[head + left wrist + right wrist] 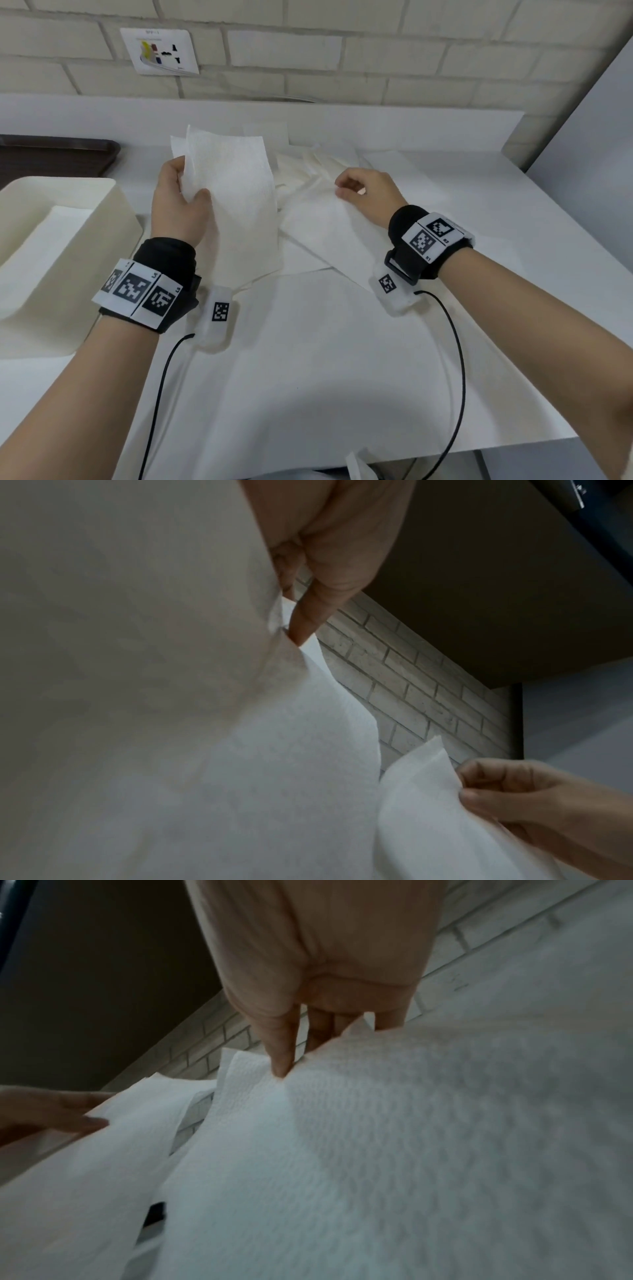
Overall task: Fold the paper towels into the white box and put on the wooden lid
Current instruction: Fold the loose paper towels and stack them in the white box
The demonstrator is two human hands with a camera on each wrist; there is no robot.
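Far left, against the counter's (342, 359) left edge: a dark brown tray (51, 157) at the rear and, nearer the front, the white box (68, 240), open-topped, with white material lying inside it. No wooden lid appears in any view.

Left of centre: the left hand (178, 205) grasps 1 paper towel (233, 205) by its left edge, thumb in front and fingers behind, holding the sheet upright so that its lower end hangs down to the counter. The left wrist view shows the same sheet (171, 696) filling most of the picture, with a fingertip pressed against it.

Centre, toward the counter's rear edge: a loose pile of towels (325, 164).

Right of centre: the right hand (366, 195) pinches the upper corner of a second towel (325, 233) between thumb and curled fingers; the sheet slopes from that corner down onto the counter. In the right wrist view the thumb (281, 1042) rests on this towel (377, 1150).

Both wrists carry black bands with square coded markers and trailing black cables (455, 359). Behind the counter stands a pale brick wall (376, 51) bearing a small printed card (159, 51).
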